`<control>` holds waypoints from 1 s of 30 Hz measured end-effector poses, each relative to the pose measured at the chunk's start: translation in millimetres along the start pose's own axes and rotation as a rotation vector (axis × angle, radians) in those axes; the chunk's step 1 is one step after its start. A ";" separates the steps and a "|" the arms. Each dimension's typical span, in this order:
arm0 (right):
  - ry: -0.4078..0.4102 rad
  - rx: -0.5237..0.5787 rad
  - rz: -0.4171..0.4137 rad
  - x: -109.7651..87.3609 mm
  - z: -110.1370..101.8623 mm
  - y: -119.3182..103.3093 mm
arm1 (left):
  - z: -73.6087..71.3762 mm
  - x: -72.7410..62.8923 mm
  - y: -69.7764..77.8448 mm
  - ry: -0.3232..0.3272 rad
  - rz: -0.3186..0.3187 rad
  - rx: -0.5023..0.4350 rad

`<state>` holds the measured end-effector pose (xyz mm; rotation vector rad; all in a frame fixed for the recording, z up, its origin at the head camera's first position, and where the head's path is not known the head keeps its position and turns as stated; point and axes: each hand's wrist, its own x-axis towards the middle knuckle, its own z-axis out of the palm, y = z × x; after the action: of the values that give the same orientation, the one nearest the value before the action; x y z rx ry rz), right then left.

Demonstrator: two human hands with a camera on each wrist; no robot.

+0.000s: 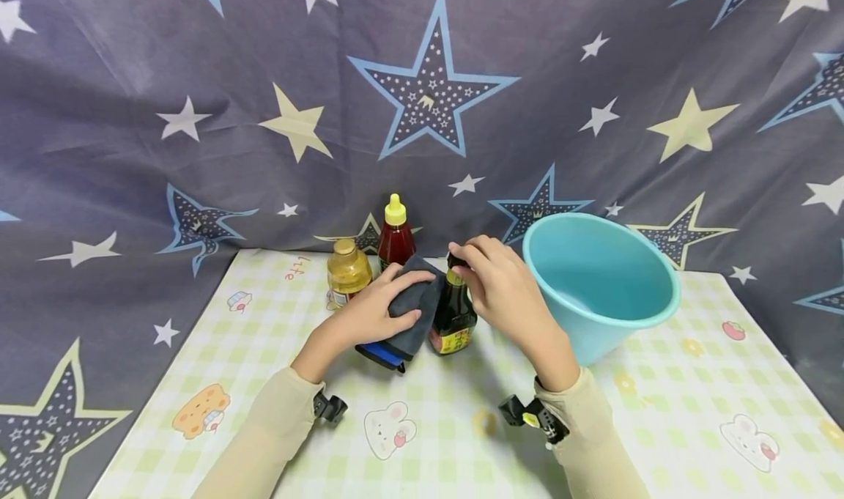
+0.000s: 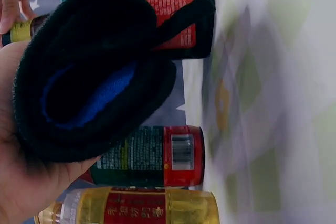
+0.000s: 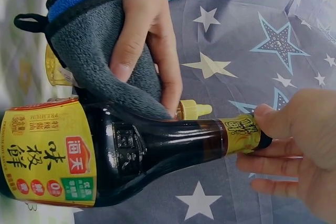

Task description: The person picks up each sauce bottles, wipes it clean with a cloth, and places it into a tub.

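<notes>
Sauce bottle [image 1: 453,322] | right grip [image 1: 506,286]: pinching its cap [image 3: 265,141] from above | left grip [image 1: 369,310]: curled round rolled cloth [image 1: 417,316]

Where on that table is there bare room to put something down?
Bare tabletop lies right of the bucket, left of the yellow bottle, and in front between the two sleeves. Crowded: the back middle, where that bottle, the red bottle, cloth, dark bottle, left hand and right hand bunch together.

Soft shadows cross a bright tabletop [image 1: 455,459] that the left-wrist view blurs.
</notes>
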<state>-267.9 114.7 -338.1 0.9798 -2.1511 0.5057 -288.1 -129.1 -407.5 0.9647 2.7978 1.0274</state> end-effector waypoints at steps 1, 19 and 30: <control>-0.001 -0.001 0.000 0.1 0.0 0.0 | -0.2 0.2 -1.6 -0.007 -0.001 0.002; -0.017 0.011 0.023 1.0 -1.1 -1.2 | 0.3 -1.4 -23.6 -0.083 -0.043 -0.133; -0.021 0.007 0.024 0.3 -1.6 -0.8 | 8.3 0.0 -31.9 -0.144 -0.100 0.000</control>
<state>-266.7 115.0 -336.8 0.9679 -2.1830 0.5168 -303.7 -143.3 -432.8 0.8516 2.6980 0.9078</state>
